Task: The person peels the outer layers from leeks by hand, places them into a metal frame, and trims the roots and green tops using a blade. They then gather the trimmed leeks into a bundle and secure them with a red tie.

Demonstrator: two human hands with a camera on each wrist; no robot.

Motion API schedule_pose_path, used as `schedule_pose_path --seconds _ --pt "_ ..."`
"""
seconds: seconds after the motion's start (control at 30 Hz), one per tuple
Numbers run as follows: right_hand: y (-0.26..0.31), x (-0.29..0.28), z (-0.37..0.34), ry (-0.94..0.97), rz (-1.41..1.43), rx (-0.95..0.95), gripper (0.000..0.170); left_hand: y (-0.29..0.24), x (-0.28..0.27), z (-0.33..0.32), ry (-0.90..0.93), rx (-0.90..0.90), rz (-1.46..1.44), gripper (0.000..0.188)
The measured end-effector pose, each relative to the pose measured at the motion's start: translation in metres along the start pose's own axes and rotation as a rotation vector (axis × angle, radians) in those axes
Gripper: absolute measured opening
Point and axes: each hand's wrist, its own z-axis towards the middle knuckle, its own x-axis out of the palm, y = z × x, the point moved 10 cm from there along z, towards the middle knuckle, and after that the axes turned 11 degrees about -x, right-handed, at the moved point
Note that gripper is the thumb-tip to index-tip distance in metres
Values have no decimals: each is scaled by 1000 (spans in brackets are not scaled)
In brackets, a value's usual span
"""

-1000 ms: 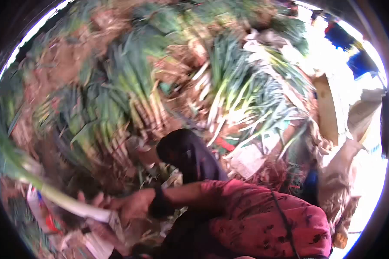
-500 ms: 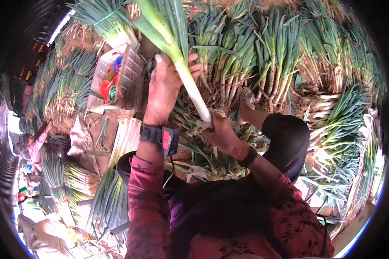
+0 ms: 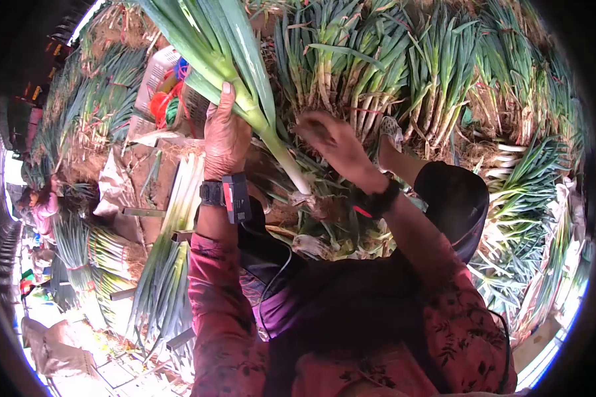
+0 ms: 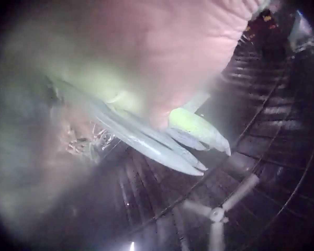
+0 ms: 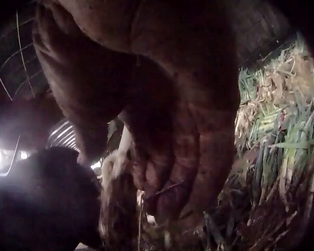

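Note:
One large leek (image 3: 271,142) slants through the middle of the head view, green leaves at the upper left and white root end low. Around its upper stalk the left hand (image 3: 226,135) is gripping, thumb laid along it. The right hand (image 3: 338,147) is off the stalk, to the right of its white end, with fingers loosely extended and nothing held. In the left wrist view, leaves (image 4: 146,144) stick out beside the blurred left hand (image 4: 162,52). The right hand (image 5: 167,104) fills much of the right wrist view, its fingers pointing down.
Bundled leeks (image 3: 377,73) stand across the back. A crate (image 3: 149,86) with coloured ties is at the upper left. Long leeks (image 3: 169,251) lie left of the left arm, more (image 3: 523,205) at the right. Loose trimmings (image 3: 318,245) lie before the lap.
The right hand has let go of the leek's white end and moved up, away from the stalk. The left hand and leek have shifted slightly left and down.

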Motion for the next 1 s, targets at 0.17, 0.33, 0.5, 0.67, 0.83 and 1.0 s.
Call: schedule_pose_path --seconds 0.17,0.33,0.5,0.67,0.83,1.0 --pt "10 49 33 180 -43 -32 36 26 -17 -1 -11 -65 -107 54" --pt "-7 64 43 288 -32 207 36 23 -25 -3 28 -72 -47 55" --pt "-34 63 37 201 -15 369 25 17 -20 -9 80 -47 -82 55" --pt "-125 62 -57 355 15 576 20 9 -15 -5 287 -90 -489 63" --pt "-98 35 -57 380 -386 182 27 -4 -18 -9 191 42 -178 59" --pt "-1 47 -12 268 -136 -12 27 1 -8 -6 183 61 -129 57"
